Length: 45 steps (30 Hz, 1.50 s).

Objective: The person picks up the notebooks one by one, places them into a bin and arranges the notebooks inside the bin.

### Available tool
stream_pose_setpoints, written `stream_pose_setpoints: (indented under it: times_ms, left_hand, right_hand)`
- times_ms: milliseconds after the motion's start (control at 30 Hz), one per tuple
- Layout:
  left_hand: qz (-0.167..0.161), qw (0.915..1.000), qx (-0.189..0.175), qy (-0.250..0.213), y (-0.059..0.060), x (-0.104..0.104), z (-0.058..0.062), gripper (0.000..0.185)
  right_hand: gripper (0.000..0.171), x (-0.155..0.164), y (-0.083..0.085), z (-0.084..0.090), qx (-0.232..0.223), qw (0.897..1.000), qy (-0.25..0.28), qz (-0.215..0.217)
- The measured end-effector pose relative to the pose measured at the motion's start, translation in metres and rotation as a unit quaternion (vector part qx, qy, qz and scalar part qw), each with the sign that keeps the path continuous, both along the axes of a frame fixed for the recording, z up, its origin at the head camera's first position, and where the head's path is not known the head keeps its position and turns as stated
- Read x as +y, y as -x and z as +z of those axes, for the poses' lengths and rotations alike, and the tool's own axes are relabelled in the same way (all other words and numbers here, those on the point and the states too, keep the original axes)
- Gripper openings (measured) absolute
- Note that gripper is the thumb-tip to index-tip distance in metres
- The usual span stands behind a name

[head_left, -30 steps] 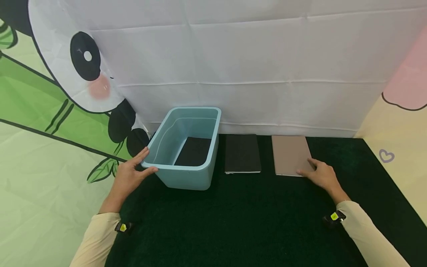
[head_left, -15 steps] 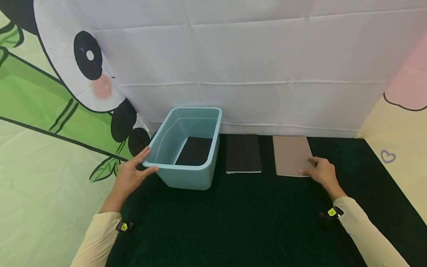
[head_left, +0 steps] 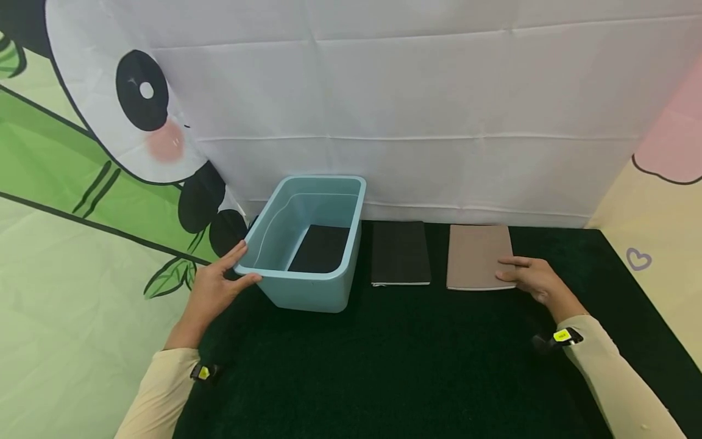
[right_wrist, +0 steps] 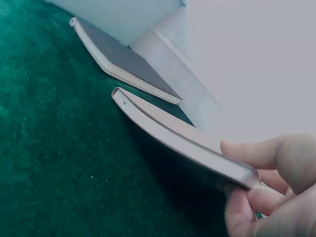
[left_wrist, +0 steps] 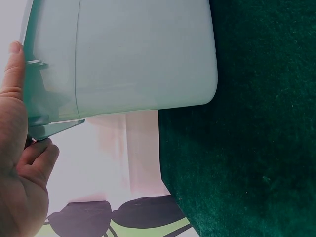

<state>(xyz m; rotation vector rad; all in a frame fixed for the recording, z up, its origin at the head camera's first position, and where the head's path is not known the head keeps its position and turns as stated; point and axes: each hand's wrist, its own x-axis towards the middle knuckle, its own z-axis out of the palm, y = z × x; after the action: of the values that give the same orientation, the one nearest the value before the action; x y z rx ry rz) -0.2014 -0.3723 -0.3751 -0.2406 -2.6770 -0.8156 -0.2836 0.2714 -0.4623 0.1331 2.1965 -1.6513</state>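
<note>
In the head view, my left hand (head_left: 212,294) holds the near left corner of a light blue plastic bin (head_left: 307,292), thumb along the front rim and fingers at the side. The left wrist view shows fingers bent beneath the rim of the bin (left_wrist: 143,54). A black notebook (head_left: 320,249) lies inside the bin. My right hand (head_left: 534,280) pinches the right edge of a beige notebook (head_left: 476,256). From the right wrist, that notebook (right_wrist: 173,133) appears tilted, its held edge raised off the cloth, thumb above and fingers below.
Between the bin and the beige notebook, a second black notebook (head_left: 400,253) lies flat. Dark green cloth (head_left: 384,366) covers the table. A white printed backdrop (head_left: 411,110) rises right behind the row, and the table's edge runs diagonally at right.
The right hand has turned and now pinches the beige notebook's edge with fingers underneath; the notebook has shifted slightly and its right side has lifted. The left hand and bin stay put.
</note>
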Motion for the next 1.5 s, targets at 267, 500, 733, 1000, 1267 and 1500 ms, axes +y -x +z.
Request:
stream_pose_setpoints:
  times_ms: [267, 500, 733, 1000, 1267, 1500]
  left_hand:
    - [0.002, 1.0, 0.004, 0.006, -0.002, 0.0, -0.001, 0.078]
    - [0.002, 1.0, 0.006, 0.002, -0.003, 0.001, 0.0, 0.078]
    - [0.002, 1.0, 0.004, 0.005, -0.003, -0.001, 0.001, 0.077]
    - [0.003, 1.0, 0.002, 0.007, -0.005, 0.001, 0.002, 0.078]
    - [-0.004, 0.9998, 0.015, 0.011, -0.004, 0.001, 0.002, 0.077]
    - [-0.003, 0.9999, 0.009, 0.011, -0.005, 0.002, 0.004, 0.077]
  right_hand:
    - [0.068, 0.008, -0.004, -0.013, 0.016, 0.994, 0.109, 0.013]
    - [0.05, 0.009, -0.007, -0.015, -0.001, 0.98, 0.197, -0.026]
    - [0.053, 0.007, -0.009, -0.012, -0.014, 0.947, 0.316, -0.057]
    - [0.063, 0.005, -0.015, -0.006, -0.009, 0.925, 0.375, -0.058]
    - [0.046, 0.004, -0.021, -0.001, 0.015, 0.908, 0.417, -0.04]
    - [0.054, 0.003, -0.024, 0.01, 0.01, 0.898, 0.438, -0.037]
